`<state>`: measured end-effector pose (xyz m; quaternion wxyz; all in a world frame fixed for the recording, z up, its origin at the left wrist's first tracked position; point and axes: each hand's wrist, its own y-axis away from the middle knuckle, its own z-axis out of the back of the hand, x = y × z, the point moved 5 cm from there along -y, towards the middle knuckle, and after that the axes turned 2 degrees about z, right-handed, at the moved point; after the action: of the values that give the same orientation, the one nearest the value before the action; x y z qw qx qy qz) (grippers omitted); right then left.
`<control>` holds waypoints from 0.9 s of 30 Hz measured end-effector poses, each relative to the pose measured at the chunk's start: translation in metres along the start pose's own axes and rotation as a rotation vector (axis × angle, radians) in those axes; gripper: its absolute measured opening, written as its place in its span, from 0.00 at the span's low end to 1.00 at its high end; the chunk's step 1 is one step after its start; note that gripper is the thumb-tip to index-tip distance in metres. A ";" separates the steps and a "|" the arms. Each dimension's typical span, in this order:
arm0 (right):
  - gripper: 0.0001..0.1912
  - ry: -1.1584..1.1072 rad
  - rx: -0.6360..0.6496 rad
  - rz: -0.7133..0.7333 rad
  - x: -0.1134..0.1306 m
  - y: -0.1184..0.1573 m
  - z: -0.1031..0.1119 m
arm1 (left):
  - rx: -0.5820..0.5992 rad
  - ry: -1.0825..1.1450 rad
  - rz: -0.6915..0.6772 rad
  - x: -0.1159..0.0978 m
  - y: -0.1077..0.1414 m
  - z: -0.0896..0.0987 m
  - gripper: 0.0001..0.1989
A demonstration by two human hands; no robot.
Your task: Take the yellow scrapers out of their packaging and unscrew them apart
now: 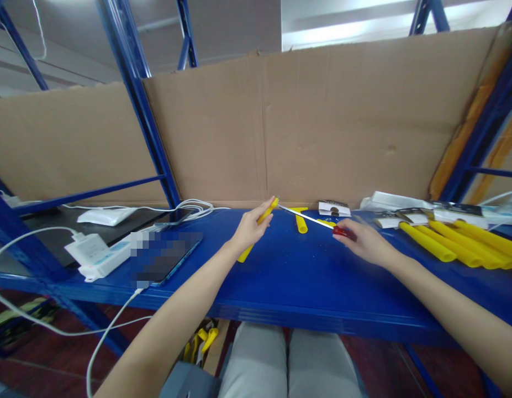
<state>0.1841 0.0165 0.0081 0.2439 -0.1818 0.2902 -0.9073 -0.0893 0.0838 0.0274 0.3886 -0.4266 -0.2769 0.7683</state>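
My left hand (252,225) is closed around a yellow tube-like handle (246,254), whose lower end sticks out below the palm. In my right hand (360,240) is a screwdriver (307,216) with a red handle and a long metal shaft. The shaft points left, and its tip meets the upper end of the yellow handle; whether it is inside, I cannot tell. Just behind the shaft a yellow T-shaped piece (301,223) lies on the blue shelf (280,276).
Several yellow tubes (466,243) with black-and-white card packaging (417,214) lie at right. One small card (334,208) rests by the cardboard wall (322,127). At left are a phone (168,260), a power strip (110,257) and white cables. Below stands a box with yellow pieces (209,338).
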 end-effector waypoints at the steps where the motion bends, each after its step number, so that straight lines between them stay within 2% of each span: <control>1: 0.11 0.003 0.001 -0.010 0.000 0.000 0.000 | 0.000 0.001 -0.001 0.000 0.000 0.000 0.25; 10: 0.15 0.006 0.059 0.031 0.006 -0.001 -0.003 | -0.032 -0.002 0.001 0.001 0.000 0.001 0.24; 15: 0.13 0.062 -0.036 0.043 -0.001 -0.001 0.001 | -0.014 -0.010 -0.009 -0.002 0.000 0.002 0.24; 18: 0.11 0.109 -0.062 -0.001 -0.005 0.001 0.004 | -0.003 0.001 -0.023 -0.003 0.000 0.001 0.24; 21: 0.10 0.123 -0.041 -0.032 -0.005 0.002 0.003 | -0.007 0.003 -0.031 -0.003 0.000 0.000 0.24; 27: 0.13 0.061 0.053 0.017 0.001 0.000 -0.005 | -0.017 0.006 -0.011 0.000 0.000 0.001 0.25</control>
<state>0.1810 0.0182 0.0043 0.2472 -0.1450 0.2748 -0.9178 -0.0899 0.0836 0.0277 0.3902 -0.4308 -0.2845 0.7624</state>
